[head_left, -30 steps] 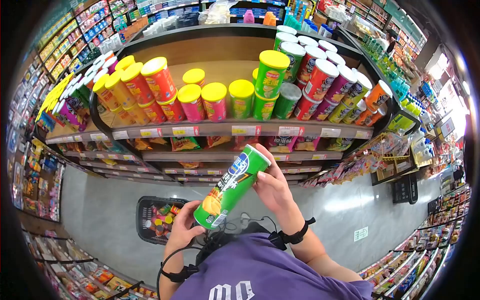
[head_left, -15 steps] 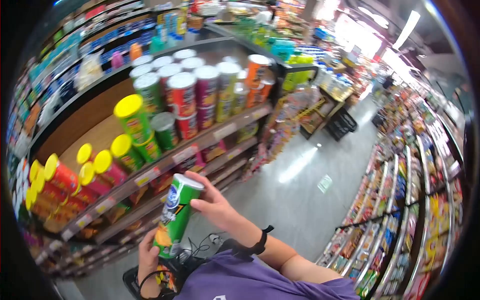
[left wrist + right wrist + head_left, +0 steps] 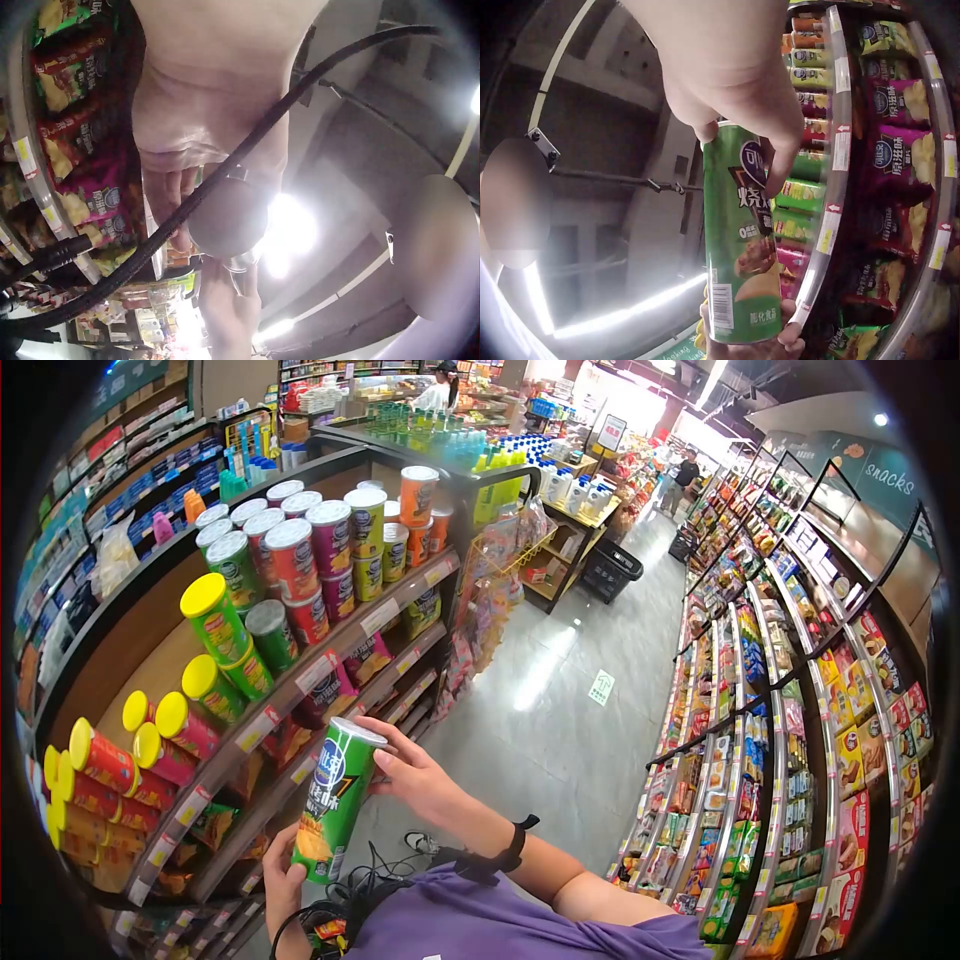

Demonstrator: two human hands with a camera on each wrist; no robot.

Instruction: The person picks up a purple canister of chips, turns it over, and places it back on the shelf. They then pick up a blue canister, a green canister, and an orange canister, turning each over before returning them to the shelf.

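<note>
A green can of potato chips (image 3: 335, 805) with a pale lid stands slightly tilted between both hands in the head view. Around its upper end curl the fingers and thumb of my right hand (image 3: 420, 775). My left hand (image 3: 283, 880) grips the lower end, thumb across the front. The right wrist view shows the can's side (image 3: 742, 240), with a barcode and chip pictures. From the left wrist, the round base of the can (image 3: 229, 217) faces the camera, and a black cable (image 3: 247, 154) crosses in front.
Left of me is a shelf (image 3: 290, 695) of stacked chip cans (image 3: 295, 560), with chip bags below. Snack racks (image 3: 790, 730) line the right side of the aisle floor (image 3: 520, 710). A black basket (image 3: 610, 572) stands farther along, and a person (image 3: 685, 478) is in the distance.
The head view has turned right, so the can shelf has shifted left and the aisle has come into view. Both hands still hold the green can, now more upright.
</note>
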